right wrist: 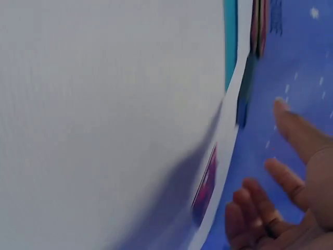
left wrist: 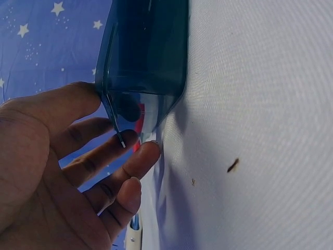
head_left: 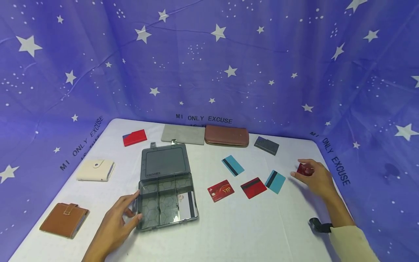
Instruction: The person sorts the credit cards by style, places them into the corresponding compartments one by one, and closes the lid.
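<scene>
My left hand (head_left: 114, 223) touches the left edge of a clear grey plastic organiser box (head_left: 150, 229), thumb and fingers apart along its side. In the left wrist view the box (left wrist: 148, 47) stands beside loosely bent fingers. Its lid (head_left: 167, 162) is swung back, and a white card (head_left: 187, 205) with a dark stripe lies in the right front compartment. At the right, my right hand (head_left: 317, 178) hovers with spread fingers over a dark red card (head_left: 304, 169). The right wrist view shows that card (right wrist: 207, 182) on the table, apart from the fingers.
Between the hands lie a red VIP card (head_left: 221, 190), a striped red card (head_left: 253, 187) and two blue cards (head_left: 233, 165). Along the back are a red card case (head_left: 135, 138), grey wallet (head_left: 183, 134), brown wallet (head_left: 226, 136) and dark case (head_left: 266, 145). Cream (head_left: 95, 170) and tan wallets (head_left: 64, 220) lie left.
</scene>
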`<state>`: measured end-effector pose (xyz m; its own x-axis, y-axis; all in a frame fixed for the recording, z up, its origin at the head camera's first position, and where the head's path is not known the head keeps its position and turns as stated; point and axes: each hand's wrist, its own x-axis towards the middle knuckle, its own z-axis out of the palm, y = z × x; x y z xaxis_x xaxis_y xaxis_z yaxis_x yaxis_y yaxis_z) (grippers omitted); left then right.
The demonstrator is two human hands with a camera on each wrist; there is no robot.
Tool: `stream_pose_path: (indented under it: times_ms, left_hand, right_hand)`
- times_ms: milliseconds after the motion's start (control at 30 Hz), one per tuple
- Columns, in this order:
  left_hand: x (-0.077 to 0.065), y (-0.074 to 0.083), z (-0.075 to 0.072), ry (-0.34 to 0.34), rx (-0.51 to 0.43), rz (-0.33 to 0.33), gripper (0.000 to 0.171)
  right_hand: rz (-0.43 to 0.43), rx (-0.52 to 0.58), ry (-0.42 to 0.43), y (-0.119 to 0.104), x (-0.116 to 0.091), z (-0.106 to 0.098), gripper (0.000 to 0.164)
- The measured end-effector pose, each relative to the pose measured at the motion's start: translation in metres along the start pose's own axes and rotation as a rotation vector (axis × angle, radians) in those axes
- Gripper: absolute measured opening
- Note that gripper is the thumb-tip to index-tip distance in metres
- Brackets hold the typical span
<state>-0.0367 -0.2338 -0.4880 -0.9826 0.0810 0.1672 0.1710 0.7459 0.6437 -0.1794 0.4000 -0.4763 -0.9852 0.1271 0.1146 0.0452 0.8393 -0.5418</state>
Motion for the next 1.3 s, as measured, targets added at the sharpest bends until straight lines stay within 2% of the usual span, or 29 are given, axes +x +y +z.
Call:
stream_pose_path:
  times_ms: [200,333,500,600,700,900,1033,1133,1300]
  left_hand:
    - [0.0,0.001,-0.001,-0.007,0.005,-0.008,0.07]
    - [-0.001,0.002,0.0,-0.01,0.002,-0.014,0.07]
    - [-0.001,0.002,0.0,-0.025,-0.002,-0.035,0.071]
    - [-0.001,0.003,0.0,-0.025,0.001,-0.034,0.071]
    - [-0.001,0.003,0.0,-0.016,0.006,-0.027,0.071]
    - [-0.001,0.004,0.0,-0.008,0.009,-0.025,0.071]
    - [-0.001,0.005,0.0,-0.006,0.014,-0.027,0.071]
    - [-0.001,0.005,0.0,-0.011,0.015,-0.029,0.071]
    - [0.0,0.005,0.0,-0.003,0.022,-0.017,0.071]
  right_hand:
    - [0.181,-0.036,-0.066,0.026,0.014,-0.011,0.079]
    - [0.263,-0.082,-0.101,0.03,0.017,-0.013,0.081]
    - [0.326,-0.055,-0.084,0.029,0.017,-0.011,0.08]
    - [0.28,-0.012,-0.026,0.025,0.017,-0.01,0.07]
    - [0.2,0.055,0.041,0.016,0.016,-0.009,0.057]
    - [0.072,0.16,0.139,-0.019,0.01,-0.008,0.038]
    - [0.01,0.268,0.106,-0.052,0.004,-0.004,0.035]
    - [-0.04,0.363,0.041,-0.078,-0.002,0.0,0.035]
    - [-0.146,0.449,-0.058,-0.121,-0.015,0.016,0.036]
